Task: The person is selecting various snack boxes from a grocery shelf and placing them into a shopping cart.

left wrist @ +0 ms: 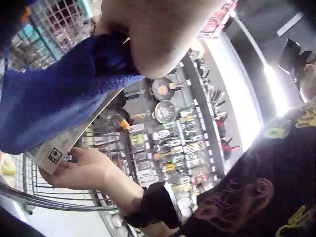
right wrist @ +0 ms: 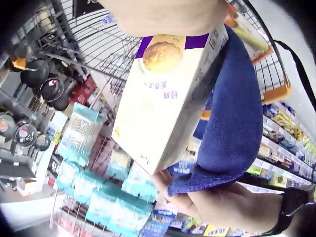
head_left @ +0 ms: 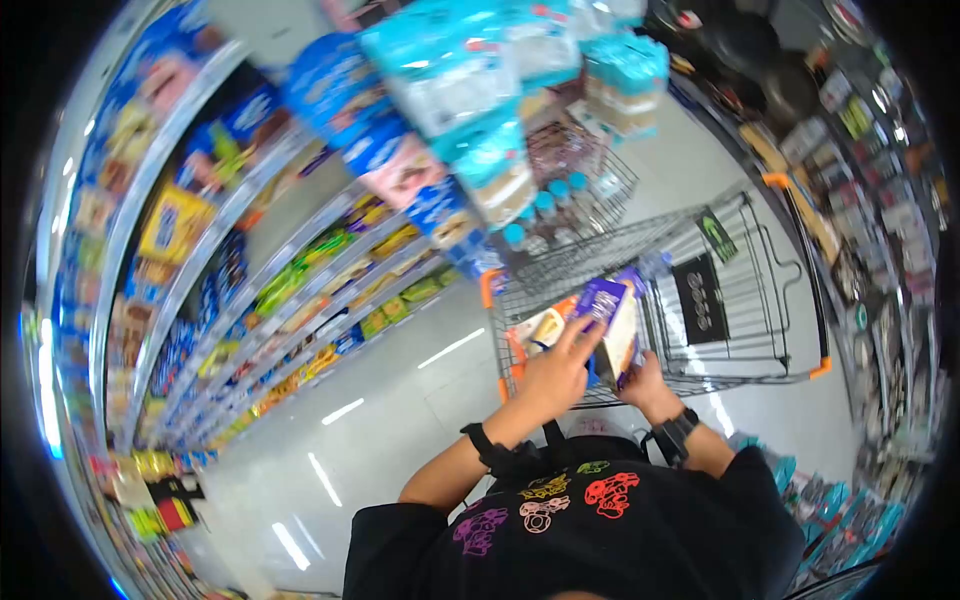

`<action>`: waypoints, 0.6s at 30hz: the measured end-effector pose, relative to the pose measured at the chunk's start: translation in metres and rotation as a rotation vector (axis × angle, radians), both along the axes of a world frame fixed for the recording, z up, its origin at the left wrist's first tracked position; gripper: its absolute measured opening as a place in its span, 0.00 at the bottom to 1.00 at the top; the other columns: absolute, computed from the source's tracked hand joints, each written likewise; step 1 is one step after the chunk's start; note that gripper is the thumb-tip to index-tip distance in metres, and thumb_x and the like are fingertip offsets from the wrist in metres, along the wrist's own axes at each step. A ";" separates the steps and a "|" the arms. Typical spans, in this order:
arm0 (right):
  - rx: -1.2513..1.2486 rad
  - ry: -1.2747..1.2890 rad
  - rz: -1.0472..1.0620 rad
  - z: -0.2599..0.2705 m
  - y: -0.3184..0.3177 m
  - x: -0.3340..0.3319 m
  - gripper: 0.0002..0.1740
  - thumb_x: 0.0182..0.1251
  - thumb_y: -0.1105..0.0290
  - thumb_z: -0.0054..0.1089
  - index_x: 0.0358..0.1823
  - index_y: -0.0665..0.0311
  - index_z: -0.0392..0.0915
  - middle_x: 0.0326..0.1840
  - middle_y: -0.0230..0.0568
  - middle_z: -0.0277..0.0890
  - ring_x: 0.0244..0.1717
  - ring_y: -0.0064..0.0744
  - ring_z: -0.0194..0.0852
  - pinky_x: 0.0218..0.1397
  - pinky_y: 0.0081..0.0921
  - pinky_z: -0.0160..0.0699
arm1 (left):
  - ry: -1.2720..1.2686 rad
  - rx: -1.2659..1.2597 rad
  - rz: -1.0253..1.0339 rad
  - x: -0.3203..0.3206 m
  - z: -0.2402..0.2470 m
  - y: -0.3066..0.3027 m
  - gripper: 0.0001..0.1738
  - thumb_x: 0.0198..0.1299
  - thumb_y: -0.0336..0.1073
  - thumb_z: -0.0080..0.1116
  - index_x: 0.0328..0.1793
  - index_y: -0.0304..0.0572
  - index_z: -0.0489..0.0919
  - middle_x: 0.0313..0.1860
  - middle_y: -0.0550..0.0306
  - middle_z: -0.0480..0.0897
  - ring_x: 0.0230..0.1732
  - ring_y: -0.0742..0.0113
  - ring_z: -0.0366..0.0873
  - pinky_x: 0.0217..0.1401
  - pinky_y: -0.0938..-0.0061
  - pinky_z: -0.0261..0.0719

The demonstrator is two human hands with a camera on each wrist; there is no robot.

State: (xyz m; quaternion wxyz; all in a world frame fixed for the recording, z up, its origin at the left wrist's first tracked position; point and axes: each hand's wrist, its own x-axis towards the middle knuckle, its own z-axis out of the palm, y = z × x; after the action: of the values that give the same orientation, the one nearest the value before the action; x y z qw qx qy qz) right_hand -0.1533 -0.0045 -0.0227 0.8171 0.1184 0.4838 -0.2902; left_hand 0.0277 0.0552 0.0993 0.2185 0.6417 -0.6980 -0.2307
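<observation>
A biscuit box, purple and cream with a biscuit pictured on it, is held tilted over the shopping cart. My right hand grips its near end; in the left wrist view the fingers of the right hand curl round the box's lower corner. On the other side, my left hand holds a bunched blue cloth against the box, its fingers lying over the purple end in the head view. The cloth hides part of the box's side in the right wrist view.
An orange-and-yellow package lies in the cart. Snack shelves line the left, and teal-and-white bags are stacked ahead beside a wire basket of bottles. Pans and kitchen tools hang at the right.
</observation>
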 end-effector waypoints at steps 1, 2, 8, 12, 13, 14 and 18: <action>-0.001 0.068 0.031 0.017 0.013 0.008 0.30 0.66 0.50 0.29 0.58 0.62 0.67 0.54 0.43 0.72 0.56 0.40 0.70 0.62 0.42 0.65 | 0.031 -0.011 -0.005 0.004 0.016 0.020 0.37 0.44 0.25 0.46 0.66 0.57 0.63 0.65 0.57 0.62 0.42 0.54 0.78 0.30 0.61 0.79; 0.006 0.076 0.043 0.029 0.024 0.018 0.31 0.65 0.47 0.29 0.58 0.62 0.67 0.52 0.43 0.73 0.54 0.40 0.71 0.62 0.41 0.64 | 0.045 -0.044 0.002 0.009 0.028 0.039 0.37 0.44 0.25 0.47 0.66 0.58 0.63 0.66 0.57 0.62 0.39 0.54 0.78 0.29 0.63 0.78; -0.146 -0.066 0.170 0.056 0.099 0.090 0.30 0.63 0.43 0.35 0.52 0.61 0.67 0.50 0.39 0.68 0.53 0.38 0.66 0.56 0.40 0.64 | 0.101 -0.343 0.200 0.049 0.059 0.170 0.34 0.38 0.22 0.46 0.57 0.56 0.73 0.66 0.52 0.65 0.44 0.53 0.79 0.33 0.69 0.80; -0.344 -0.158 0.335 0.090 0.150 0.138 0.25 0.60 0.45 0.50 0.50 0.53 0.69 0.44 0.33 0.70 0.45 0.31 0.69 0.51 0.35 0.67 | 0.022 -0.568 0.385 0.083 0.071 0.251 0.34 0.41 0.22 0.47 0.60 0.57 0.72 0.63 0.54 0.68 0.50 0.53 0.77 0.35 0.69 0.81; -0.428 -0.191 0.385 0.096 0.160 0.148 0.22 0.62 0.47 0.48 0.51 0.51 0.69 0.43 0.33 0.70 0.47 0.31 0.67 0.54 0.36 0.66 | 0.003 -0.614 0.424 0.089 0.077 0.270 0.34 0.40 0.22 0.46 0.59 0.56 0.72 0.63 0.54 0.69 0.50 0.52 0.77 0.36 0.68 0.81; -0.504 -0.215 0.417 0.105 0.172 0.157 0.22 0.63 0.47 0.47 0.52 0.50 0.68 0.45 0.33 0.70 0.48 0.31 0.66 0.56 0.35 0.64 | -0.015 -0.659 0.458 0.095 0.082 0.286 0.35 0.40 0.21 0.46 0.59 0.55 0.72 0.62 0.53 0.70 0.50 0.51 0.77 0.37 0.67 0.81; -0.793 -0.318 0.423 0.139 0.215 0.186 0.22 0.69 0.52 0.39 0.59 0.53 0.63 0.57 0.32 0.66 0.58 0.29 0.61 0.64 0.31 0.54 | -0.018 -0.751 0.630 0.110 0.100 0.342 0.32 0.42 0.19 0.40 0.59 0.40 0.71 0.62 0.45 0.68 0.59 0.49 0.70 0.59 0.66 0.68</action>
State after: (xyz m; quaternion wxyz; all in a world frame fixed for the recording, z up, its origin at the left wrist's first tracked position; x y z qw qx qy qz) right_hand 0.0325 0.2101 0.1168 0.9044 -0.2607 0.2180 -0.2580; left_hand 0.1375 0.3974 0.1993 0.4882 0.7002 -0.5069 0.1198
